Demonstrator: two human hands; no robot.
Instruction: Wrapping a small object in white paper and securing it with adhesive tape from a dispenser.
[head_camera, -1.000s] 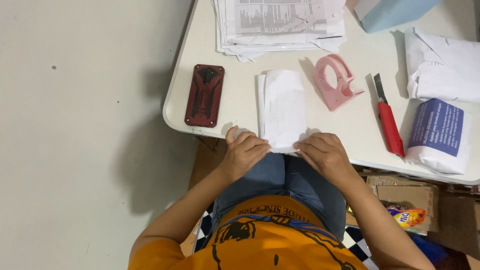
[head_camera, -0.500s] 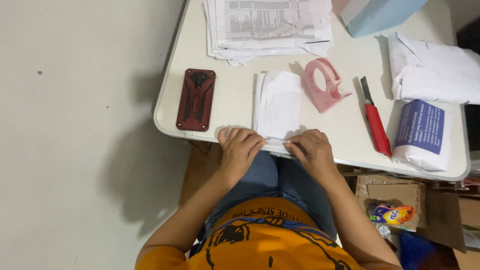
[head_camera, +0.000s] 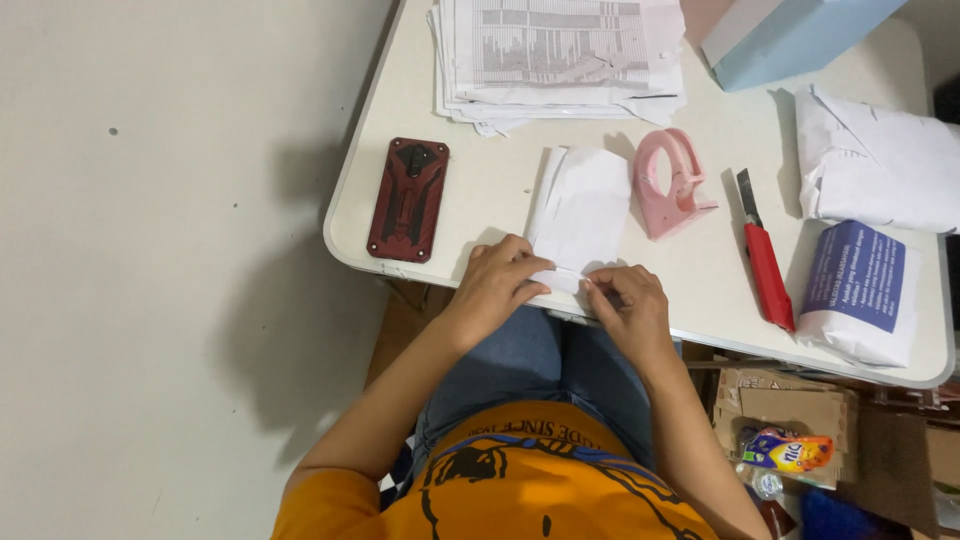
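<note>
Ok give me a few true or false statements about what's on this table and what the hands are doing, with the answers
1. Both hands, left hand and right hand, press on the near end of the folded white paper. True.
2. The red phone case lies right of the paper. False: it lies to its left.
3. The red utility knife lies between the pink tape dispenser and the blue-labelled packet. True.
4. The right hand holds the knife. False: the knife lies untouched on the table.

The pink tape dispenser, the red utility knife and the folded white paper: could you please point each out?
pink tape dispenser (head_camera: 668, 185), head view, on its ring.
red utility knife (head_camera: 771, 281), head view, on its handle.
folded white paper (head_camera: 583, 205), head view, on its middle.
</note>
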